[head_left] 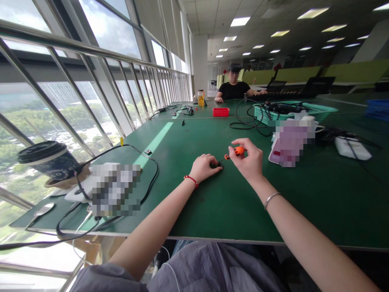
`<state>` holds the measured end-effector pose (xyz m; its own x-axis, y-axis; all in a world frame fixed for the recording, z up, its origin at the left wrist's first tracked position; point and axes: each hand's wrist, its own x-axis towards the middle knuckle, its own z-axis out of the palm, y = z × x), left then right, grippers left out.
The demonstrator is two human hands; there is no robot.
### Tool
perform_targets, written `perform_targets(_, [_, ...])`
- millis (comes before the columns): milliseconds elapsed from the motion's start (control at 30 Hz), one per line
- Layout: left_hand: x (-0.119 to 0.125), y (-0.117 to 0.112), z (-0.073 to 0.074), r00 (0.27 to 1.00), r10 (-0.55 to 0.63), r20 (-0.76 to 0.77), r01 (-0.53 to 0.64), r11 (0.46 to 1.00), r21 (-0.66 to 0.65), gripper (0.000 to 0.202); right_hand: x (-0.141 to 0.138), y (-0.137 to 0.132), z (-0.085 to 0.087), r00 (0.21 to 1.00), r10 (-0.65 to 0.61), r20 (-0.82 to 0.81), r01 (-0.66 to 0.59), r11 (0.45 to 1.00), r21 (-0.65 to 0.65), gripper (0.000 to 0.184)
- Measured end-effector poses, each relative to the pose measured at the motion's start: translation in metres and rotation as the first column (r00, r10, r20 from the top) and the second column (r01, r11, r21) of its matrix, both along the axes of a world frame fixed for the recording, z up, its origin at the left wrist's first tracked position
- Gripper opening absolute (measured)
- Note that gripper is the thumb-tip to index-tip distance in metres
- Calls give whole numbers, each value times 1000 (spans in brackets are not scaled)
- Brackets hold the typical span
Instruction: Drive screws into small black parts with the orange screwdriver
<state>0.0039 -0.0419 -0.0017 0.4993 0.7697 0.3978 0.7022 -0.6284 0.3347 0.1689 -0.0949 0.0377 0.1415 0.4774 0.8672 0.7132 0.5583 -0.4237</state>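
Note:
My right hand (pixel 249 160) grips a small screwdriver (pixel 239 151) by its orange and black handle. Its thin shaft points left and down toward my left hand (pixel 205 167). The fingers of my left hand are closed on a small dark part (pixel 219 165) low over the green table (pixel 182 190). The screwdriver's tip meets or nearly meets this part; my fingers cover most of it, so its kind does not show.
To the left are a lidded coffee cup (pixel 50 162), cables and a small dark metal piece (pixel 148 152). Toward the back stand a red tray (pixel 221 112) and a jar (pixel 201 98). A phone (pixel 288 144) and teal basket (pixel 322 108) are right. A person (pixel 234 87) sits opposite.

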Motion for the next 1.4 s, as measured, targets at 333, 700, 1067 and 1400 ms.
perform_targets(333, [11, -8, 4, 988, 153, -20, -153, 988, -14, 40, 1, -1, 2, 996, -61, 61, 57, 996, 66, 16])
perform_targets(700, [15, -7, 1, 989, 147, -11, -147, 988, -35, 17, 9, 4, 1, 979, -190, -76, 196, 978, 73, 23])
perform_targets(1067, [-3, 2, 1, 996, 68, 58, -63, 994, -89, 18, 9, 4, 2, 985, -145, -99, 148, 989, 23, 22])
perform_targets(1400, [-4, 6, -1, 987, 78, 141, -59, 989, -134, 15, 6, 3, 1, 993, -112, -40, 112, 994, 9, 23])
